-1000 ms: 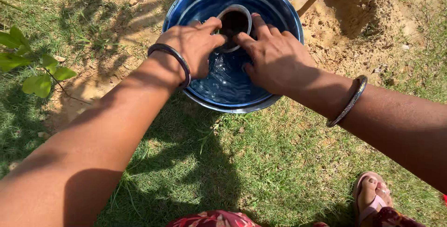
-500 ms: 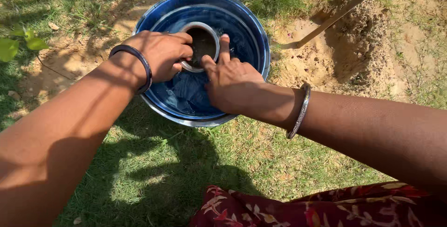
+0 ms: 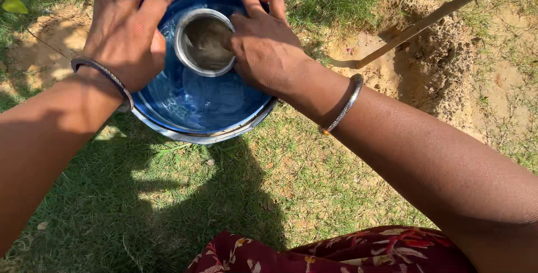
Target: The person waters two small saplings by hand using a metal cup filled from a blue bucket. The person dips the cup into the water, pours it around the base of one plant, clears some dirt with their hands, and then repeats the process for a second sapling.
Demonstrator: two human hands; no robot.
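Both hands grip the steel cup [image 3: 204,42] over the blue water tub [image 3: 202,121]: left hand [image 3: 126,32] & right hand [image 3: 263,46] fingers curled on its rim; step looks like rinsing; next needs a level lift.

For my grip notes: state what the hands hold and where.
Both hands, left hand and right hand, hold a small steel pot by opposite sides of its rim, above the blue tub.

Round blue plastic tub [image 3: 196,113] at upper centre, its mouth crowded by a small steel cup [image 3: 205,42] and both hands, open water at its lower half, thin wooden stick [image 3: 431,16] slanting across upper right, grass free below
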